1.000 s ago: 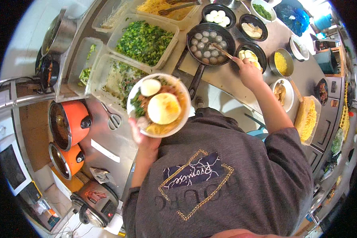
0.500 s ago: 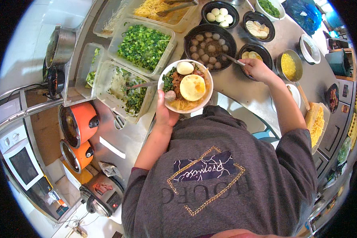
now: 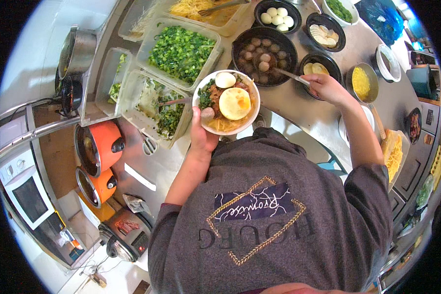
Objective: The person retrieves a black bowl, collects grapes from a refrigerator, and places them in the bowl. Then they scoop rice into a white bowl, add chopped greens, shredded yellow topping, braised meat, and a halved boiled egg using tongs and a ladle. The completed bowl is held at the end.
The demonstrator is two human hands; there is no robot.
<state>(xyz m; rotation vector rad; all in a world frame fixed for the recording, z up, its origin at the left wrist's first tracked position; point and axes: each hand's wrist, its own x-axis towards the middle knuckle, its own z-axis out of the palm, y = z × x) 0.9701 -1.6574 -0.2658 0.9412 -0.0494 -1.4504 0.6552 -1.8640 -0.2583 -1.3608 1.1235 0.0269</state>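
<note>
In my left hand (image 3: 203,136) I hold a white bowl (image 3: 257,110) from below and the side, thumb at its rim. It contains a peeled egg (image 3: 225,80), a round pale yellow slice (image 3: 234,104), dark greens (image 3: 204,99), brown minced topping, pale strands and one meatball (image 3: 208,115). My right hand (image 3: 329,89) is closed round the metal handle of a ladle (image 3: 294,77). The ladle's lower end reaches into a black pot (image 3: 294,50) of meatballs in brown broth. Two lighter meatballs (image 3: 264,61) show near that end; its head cannot be clearly made out.
Clear tubs with chopped greens (image 3: 182,51), darker greens (image 3: 167,120) and yellow shreds (image 3: 196,10) stand left. Black bowls hold peeled eggs (image 3: 277,18), pale slices (image 3: 323,35) and yellow slices (image 3: 315,68). A yellow-filled pan (image 3: 361,83) is right; orange cookers (image 3: 108,147) are lower left.
The ladle has shifted within the pot, and two meatballs now show higher near its end. My right hand has moved slightly right and down. The bowl has shifted slightly left and up.
</note>
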